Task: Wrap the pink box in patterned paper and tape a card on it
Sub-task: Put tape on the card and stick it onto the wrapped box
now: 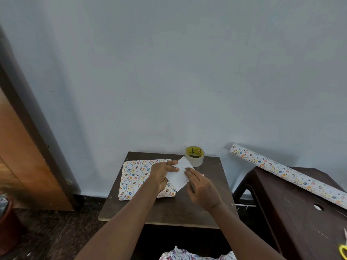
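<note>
1. Your left hand [161, 174] holds the white paper card [180, 175]. The thumb lies on top of the card's left part and the other fingers are curled under it, so this hand pinches the card.
2. Your right hand [203, 190] touches the right edge of the card with its fingertips, and the fingers are a little bent. The thumb is hidden, so it cannot be told if this hand grips the card or only rests on it.
3. The card is tilted, with one corner pointing to the wall. It is above the right edge of the flat box wrapped in white paper with coloured egg pattern [137, 177].
4. The wrapped box lies flat on the left half of the small dark wooden table [187, 212]. No pink is visible on it.
5. The clear tape roll with yellow core [195, 156] stands at the back edge of the table, just behind the card.
6. On your right, the long roll of the same patterned paper [281, 169] lies diagonally on the dark brown plastic stool [291, 212], well apart from the box.
7. A yellow handle [343, 251] shows at the lower right corner. Too little of it shows to tell what tool it is.
</note>
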